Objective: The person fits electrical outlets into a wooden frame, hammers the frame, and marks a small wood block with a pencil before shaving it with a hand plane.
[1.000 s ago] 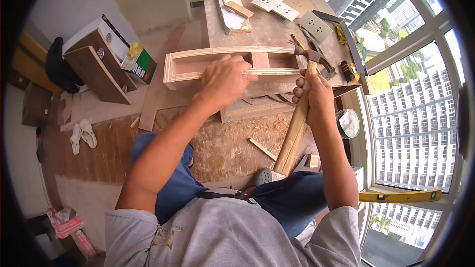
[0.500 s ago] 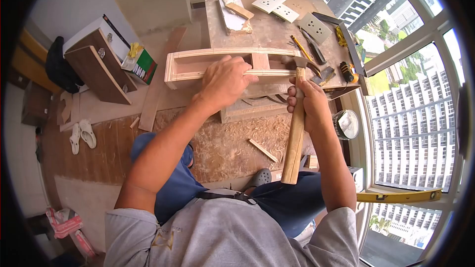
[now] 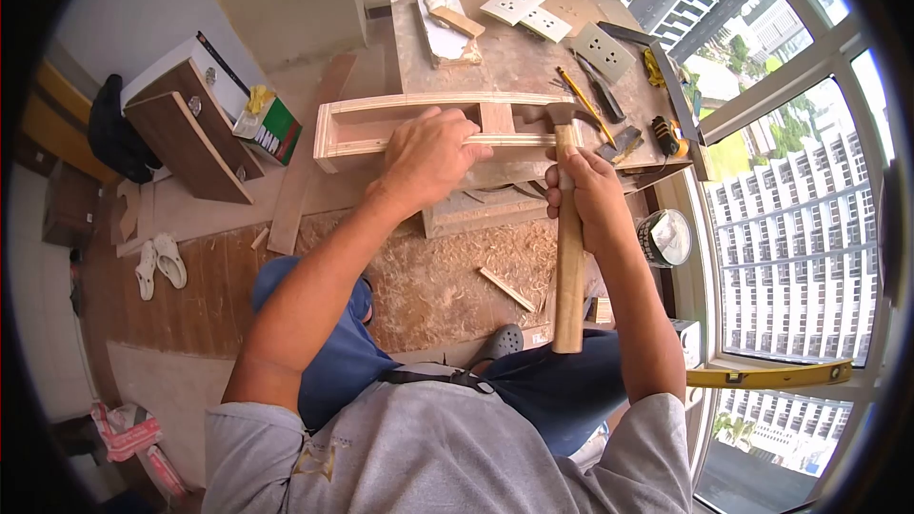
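Note:
A long wooden frame [image 3: 367,144] with a divider and open compartments lies across the near side of the workbench. My left hand [image 3: 430,154] grips its front rail, with the fingers curled over the top edge. In my right hand [image 3: 583,186] is a claw hammer [image 3: 569,276], held high on the wooden handle close to the head. The hammer's metal head is over the right end of the frame, and its handle points down toward my lap. Whether the head touches the wood I cannot tell.
The workbench [image 3: 419,57] holds socket plates [image 3: 602,49], a pencil [image 3: 584,103], a tape measure [image 3: 670,138] and a wood block on a white tray. A bucket [image 3: 665,238] stands at right, near a yellow level [image 3: 771,376]. Wood shavings and an offcut [image 3: 506,289] lie on the floor.
The hammer has shifted slightly left with my right hand, and its handle is now nearly upright in view. My left hand has stayed on the frame.

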Motion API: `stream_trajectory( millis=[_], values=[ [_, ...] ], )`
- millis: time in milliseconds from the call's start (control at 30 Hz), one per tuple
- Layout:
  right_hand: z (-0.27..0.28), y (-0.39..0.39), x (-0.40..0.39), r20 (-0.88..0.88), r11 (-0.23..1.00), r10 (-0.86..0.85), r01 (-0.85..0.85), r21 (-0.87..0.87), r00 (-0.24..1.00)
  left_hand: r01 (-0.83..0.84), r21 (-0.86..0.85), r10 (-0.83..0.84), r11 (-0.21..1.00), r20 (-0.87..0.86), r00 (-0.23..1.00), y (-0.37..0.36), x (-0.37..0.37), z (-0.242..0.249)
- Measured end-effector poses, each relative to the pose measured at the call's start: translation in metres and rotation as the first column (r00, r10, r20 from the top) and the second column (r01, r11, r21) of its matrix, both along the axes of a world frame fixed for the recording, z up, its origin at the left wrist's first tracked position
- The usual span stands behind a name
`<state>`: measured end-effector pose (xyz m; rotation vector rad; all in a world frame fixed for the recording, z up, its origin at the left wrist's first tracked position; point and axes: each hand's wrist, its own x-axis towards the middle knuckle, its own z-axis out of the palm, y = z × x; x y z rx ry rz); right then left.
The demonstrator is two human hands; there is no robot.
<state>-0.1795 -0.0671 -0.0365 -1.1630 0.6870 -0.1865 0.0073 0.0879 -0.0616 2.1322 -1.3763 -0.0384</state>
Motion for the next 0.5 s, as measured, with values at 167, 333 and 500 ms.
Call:
stream_trajectory(
  millis=[167, 333, 500],
  values=[
    [0.014, -0.017, -0.019, 0.074, 0.969, -0.247, 0.246, 0.024, 0.966, -0.021, -0.057, 0.021, 0.998, 0.003, 1.000, -0.001, 0.001, -0.007],
    [0.029, -0.066, -0.045, 0.019, 0.662, -0.292, 0.216, -0.718, 0.956, -0.035, 0.245, 0.161, 0.969, -0.518, 0.840, -0.024, 0.033, 0.010],
    [0.022, -0.137, -0.048, -0.201, 0.267, -0.420, -0.091, -0.959, 0.885, 0.090, 0.180, 0.039, 0.979, -0.609, 0.792, -0.029, 0.044, -0.004]
  ],
)
